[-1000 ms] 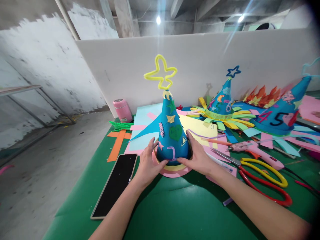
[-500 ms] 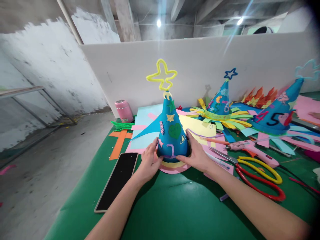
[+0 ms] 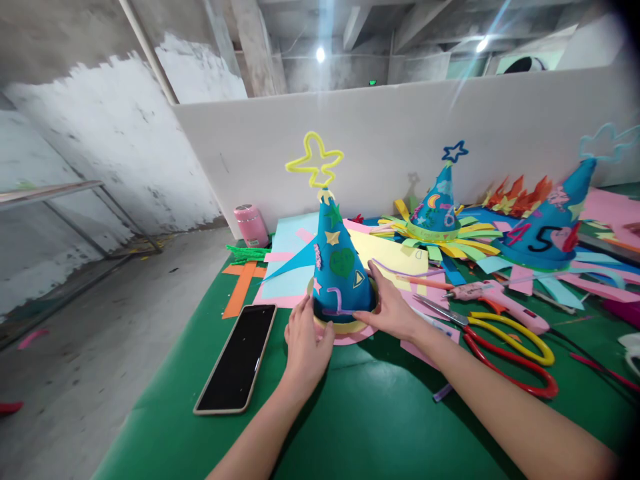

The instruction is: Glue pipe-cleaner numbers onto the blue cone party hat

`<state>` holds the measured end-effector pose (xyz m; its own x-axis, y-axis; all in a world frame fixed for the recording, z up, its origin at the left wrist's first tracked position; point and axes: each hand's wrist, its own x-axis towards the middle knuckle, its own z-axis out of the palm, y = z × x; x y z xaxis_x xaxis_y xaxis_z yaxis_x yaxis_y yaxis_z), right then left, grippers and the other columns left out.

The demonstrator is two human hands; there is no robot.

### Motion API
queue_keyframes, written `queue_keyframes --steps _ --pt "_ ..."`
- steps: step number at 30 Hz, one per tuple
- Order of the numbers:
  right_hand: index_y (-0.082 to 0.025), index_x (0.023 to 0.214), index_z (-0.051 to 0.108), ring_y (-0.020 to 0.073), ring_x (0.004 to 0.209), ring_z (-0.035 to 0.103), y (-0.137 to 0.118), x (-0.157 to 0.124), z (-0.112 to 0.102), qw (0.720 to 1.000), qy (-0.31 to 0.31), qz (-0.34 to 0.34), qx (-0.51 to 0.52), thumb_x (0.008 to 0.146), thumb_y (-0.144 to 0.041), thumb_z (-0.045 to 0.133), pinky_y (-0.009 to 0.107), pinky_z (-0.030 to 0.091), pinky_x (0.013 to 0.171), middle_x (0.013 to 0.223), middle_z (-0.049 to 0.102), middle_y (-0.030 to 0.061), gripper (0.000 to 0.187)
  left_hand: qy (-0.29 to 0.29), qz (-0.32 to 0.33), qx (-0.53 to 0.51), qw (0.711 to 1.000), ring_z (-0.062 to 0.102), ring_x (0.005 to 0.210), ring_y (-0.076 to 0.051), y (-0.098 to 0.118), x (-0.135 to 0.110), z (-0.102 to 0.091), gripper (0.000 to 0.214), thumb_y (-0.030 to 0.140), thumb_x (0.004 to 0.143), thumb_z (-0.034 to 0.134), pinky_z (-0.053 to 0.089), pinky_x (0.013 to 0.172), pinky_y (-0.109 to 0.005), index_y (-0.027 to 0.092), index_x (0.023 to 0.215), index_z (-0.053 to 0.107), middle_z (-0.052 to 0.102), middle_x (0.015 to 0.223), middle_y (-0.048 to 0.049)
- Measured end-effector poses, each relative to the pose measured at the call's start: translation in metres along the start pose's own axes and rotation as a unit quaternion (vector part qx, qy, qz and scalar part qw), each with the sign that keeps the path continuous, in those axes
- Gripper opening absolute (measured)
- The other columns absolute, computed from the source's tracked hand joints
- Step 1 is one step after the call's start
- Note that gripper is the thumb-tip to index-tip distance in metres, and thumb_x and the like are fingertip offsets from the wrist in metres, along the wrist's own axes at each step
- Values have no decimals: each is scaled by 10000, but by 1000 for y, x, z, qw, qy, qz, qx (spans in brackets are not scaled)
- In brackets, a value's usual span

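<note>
The broad green-covered table (image 3: pixel 370 413) carried everything here. On it stood the tall blue cone-shaped hat (image 3: pixel 345 283), its wide base down at the pink-and-yellow round brim (image 3: pixel 350 336) and its tip pointing up. Its long axis ran nearly upright, leaning slightly left. The hat was between the two bare hands and a little to their far side. The right hand (image 3: pixel 393 310) curved against the near right of the base, thumb in front and fingers along the flank, pinching it. The left hand (image 3: pixel 307 340) met the near left of the brim, thumb spread from the fingers; whether it gripped could not be told. Metal scissors with red and yellow handles (image 3: pixel 466 323) lay to the right, beyond the right forearm. A black-screened phone in a pale case (image 3: pixel 237 360) lay left of the left hand. Above the tip rose a fuzzy yellow wire outline (image 3: pixel 314 135).
</note>
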<state>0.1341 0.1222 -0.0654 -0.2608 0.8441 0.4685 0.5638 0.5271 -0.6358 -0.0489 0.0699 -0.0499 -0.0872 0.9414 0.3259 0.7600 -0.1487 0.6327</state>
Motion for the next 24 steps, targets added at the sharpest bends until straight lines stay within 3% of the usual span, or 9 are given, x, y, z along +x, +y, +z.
queue_keyframes --steps 5,9,12,15,19,24 --pt "-164 1369 74 333 1217 310 -8 -2 2 1000 13 1 -12 633 -444 645 521 287 946 1364 288 175 973 4 7 8 1000 341 1196 -313 -4 8 3 486 216 702 491 279 938 -546 148 1179 427 455 1238 -165" --pt "-184 1343 204 308 1124 435 -15 -2 -5 999 25 24 6 730 -450 545 503 341 902 1228 474 141 751 9 0 -3 1000 334 1203 -308 -10 12 -3 507 161 666 487 266 959 -526 153 1170 433 424 1263 -161" --pt "-205 1266 339 253 993 538 -18 0 -10 991 107 62 50 823 -408 425 441 403 851 1037 589 90 495 20 -22 -18 999 289 1229 -311 -9 8 -6 587 204 678 505 248 977 -512 128 1238 348 371 1296 -179" --pt "-203 1191 400 221 961 556 -19 6 -18 970 214 76 89 861 -368 367 394 420 835 995 587 80 371 39 -52 -43 997 244 1248 -328 0 3 -5 758 346 675 570 238 978 -521 143 1310 211 307 1337 -181" --pt "-197 1132 432 208 940 560 -16 17 -44 946 302 68 93 860 -371 372 377 435 817 946 584 75 328 80 -55 -45 994 218 1252 -348 20 10 0 989 487 574 649 221 970 -548 154 1334 112 242 1361 -198" --pt "-199 1141 411 204 936 555 5 11 -93 931 359 42 54 830 -345 438 384 445 813 944 572 73 344 136 -47 -47 988 224 1254 -340 39 36 8 1066 513 525 673 203 987 -536 188 1341 68 214 1381 -182"
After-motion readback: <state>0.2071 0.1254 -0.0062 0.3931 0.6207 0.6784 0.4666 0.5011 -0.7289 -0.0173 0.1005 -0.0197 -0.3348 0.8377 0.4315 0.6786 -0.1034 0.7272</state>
